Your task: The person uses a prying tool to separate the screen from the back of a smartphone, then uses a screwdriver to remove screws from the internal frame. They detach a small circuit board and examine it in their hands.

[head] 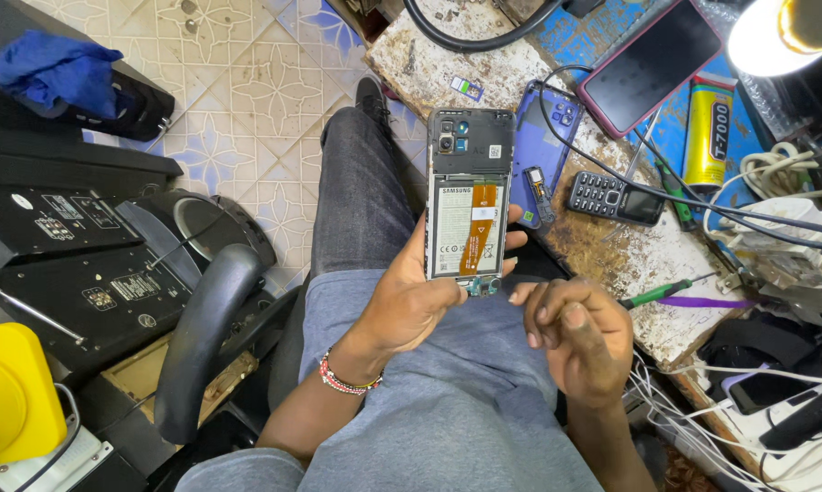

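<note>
The left hand grips an opened smartphone with its back cover off, fingers wrapped around its lower edges, battery and orange flex cable facing up. The phone's long axis runs from six to twelve o'clock, camera end pointing to twelve, and it hovers above the person's lap at the frame's centre. The right hand, at about four o'clock from the phone, is loosely curled with fingertips pinched together just beside the phone's bottom edge; whether it holds anything cannot be told. At two o'clock lie a purple back cover and a small keypad phone on the worn workbench.
</note>
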